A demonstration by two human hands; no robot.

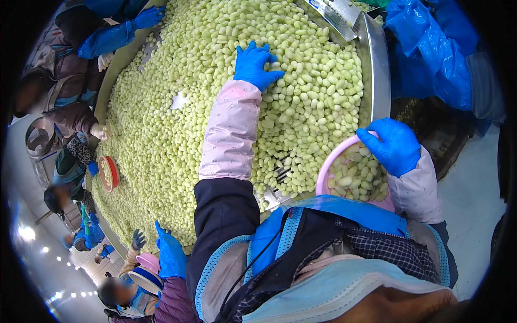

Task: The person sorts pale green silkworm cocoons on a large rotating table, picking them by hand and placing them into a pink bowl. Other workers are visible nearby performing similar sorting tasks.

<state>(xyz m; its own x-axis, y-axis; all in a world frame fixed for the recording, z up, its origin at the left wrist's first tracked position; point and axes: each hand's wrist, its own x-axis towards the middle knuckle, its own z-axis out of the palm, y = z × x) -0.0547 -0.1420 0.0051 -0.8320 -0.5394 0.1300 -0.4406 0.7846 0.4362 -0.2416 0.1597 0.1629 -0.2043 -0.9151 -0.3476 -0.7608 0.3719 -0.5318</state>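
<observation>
My left hand point(257, 66), in a blue glove with a pale pink sleeve cover, lies on a wide heap of pale green oval fruits or pods point(315, 87), its fingers spread over them. No held piece shows in it; its palm side is hidden. In its blue glove, my right hand point(389, 145) grips the rim of a pink plastic basket point(329, 161) at the table's near right edge, thumb over the rim. Larger pale green pieces point(353, 173) lie inside the basket.
A raised metal wall point(377, 68) borders the heap at right, with a metal chute point(337, 18) at top. A red bowl point(114, 173) stands at the far left. Several co-workers line the table; a co-worker's blue-gloved hand point(169, 250) is at lower left.
</observation>
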